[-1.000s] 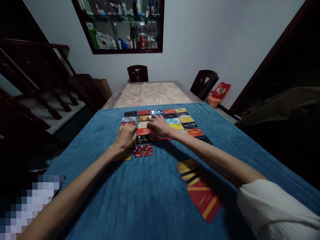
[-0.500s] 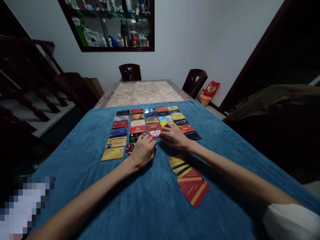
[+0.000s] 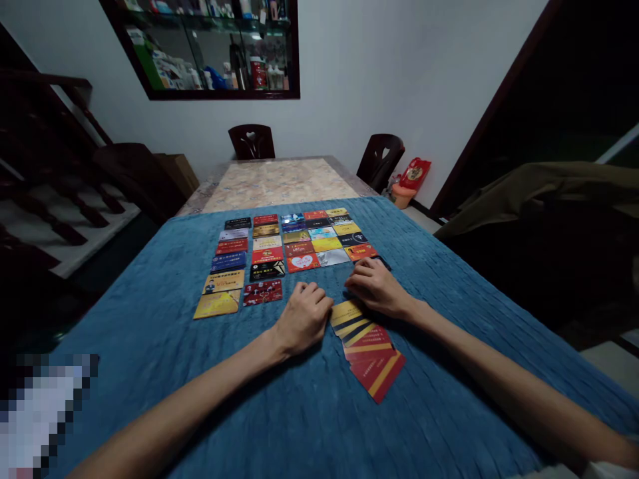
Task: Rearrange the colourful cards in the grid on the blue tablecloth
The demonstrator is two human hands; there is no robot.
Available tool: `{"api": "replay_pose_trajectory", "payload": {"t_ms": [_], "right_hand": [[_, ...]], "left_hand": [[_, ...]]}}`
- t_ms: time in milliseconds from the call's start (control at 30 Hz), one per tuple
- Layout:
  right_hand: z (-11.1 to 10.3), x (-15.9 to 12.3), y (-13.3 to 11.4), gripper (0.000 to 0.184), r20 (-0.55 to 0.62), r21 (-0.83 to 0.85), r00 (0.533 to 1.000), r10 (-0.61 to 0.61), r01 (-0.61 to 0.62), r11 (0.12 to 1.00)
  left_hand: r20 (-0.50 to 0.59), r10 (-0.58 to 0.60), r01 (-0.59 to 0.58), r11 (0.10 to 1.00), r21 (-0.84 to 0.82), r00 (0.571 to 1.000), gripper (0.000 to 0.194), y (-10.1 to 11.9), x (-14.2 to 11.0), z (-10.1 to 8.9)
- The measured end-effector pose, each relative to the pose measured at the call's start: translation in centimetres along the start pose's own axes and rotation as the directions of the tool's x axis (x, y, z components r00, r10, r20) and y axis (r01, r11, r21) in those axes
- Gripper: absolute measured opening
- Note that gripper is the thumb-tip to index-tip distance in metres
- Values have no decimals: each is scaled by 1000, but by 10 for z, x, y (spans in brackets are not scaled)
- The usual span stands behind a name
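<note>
Several colourful plastic cards lie in a neat grid (image 3: 279,249) on a blue textured cloth (image 3: 279,392). Nearer me, a fanned row of red and gold cards (image 3: 368,346) runs toward the front right. My left hand (image 3: 302,318) rests on the cloth as a loose fist, just left of the fan's top gold card, holding nothing. My right hand (image 3: 375,286) lies palm down with curled fingers at the grid's lower right corner, covering a dark card (image 3: 382,261) and touching the top of the fan. Whether it grips a card is hidden.
The cloth covers the near part of a long table with a marbled top (image 3: 279,183). Two dark chairs (image 3: 252,141) (image 3: 382,159) stand at its far end. A wall cabinet (image 3: 214,46) holds bottles. A stair rail stands left, a draped brown cover (image 3: 539,199) right.
Both hands have drawn back from the middle of the card grid toward me and to the right, ending by the fanned cards. The grid now lies fully uncovered except its lower right corner.
</note>
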State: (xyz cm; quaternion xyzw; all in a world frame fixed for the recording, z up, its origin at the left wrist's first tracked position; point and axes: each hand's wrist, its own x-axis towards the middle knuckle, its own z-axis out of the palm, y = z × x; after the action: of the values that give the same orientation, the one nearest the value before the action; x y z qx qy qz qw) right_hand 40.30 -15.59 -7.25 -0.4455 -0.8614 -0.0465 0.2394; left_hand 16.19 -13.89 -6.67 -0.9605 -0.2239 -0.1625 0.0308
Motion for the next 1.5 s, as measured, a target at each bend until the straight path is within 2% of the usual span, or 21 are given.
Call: {"api": "replay_pose_trajectory", "payload": {"t_ms": [167,433,533,700,967,1300,1500], "right_hand": [[-2,-10,0,18,-14,54,1000,23,-22,998],[-11,-19,-1,17,83,160,997,-1,-12,987],[-14,-20,-2,18,142,206,989,-29,-1,979],[-21,-20,-4,22,203,220,979,-32,-14,975],[-26,-23,-5,39,281,230,959,-23,-44,972],[-31,-22,-5,30,226,309,971,-80,6,951],[-24,-22,-2,20,143,316,988,-65,17,949]], "left_hand": [[-48,15,-17,999,-33,999,27,4,-3,5],[-68,9,-17,993,-120,998,23,7,-10,6],[-44,5,-12,985,-174,999,20,8,-12,3],[-4,4,-5,978,-206,1000,25,8,-12,-2],[65,32,-19,982,-189,997,24,6,-10,-8],[10,112,-109,980,-169,994,27,3,-8,-7],[-39,99,-105,975,-196,994,29,-2,-6,-7]]}}
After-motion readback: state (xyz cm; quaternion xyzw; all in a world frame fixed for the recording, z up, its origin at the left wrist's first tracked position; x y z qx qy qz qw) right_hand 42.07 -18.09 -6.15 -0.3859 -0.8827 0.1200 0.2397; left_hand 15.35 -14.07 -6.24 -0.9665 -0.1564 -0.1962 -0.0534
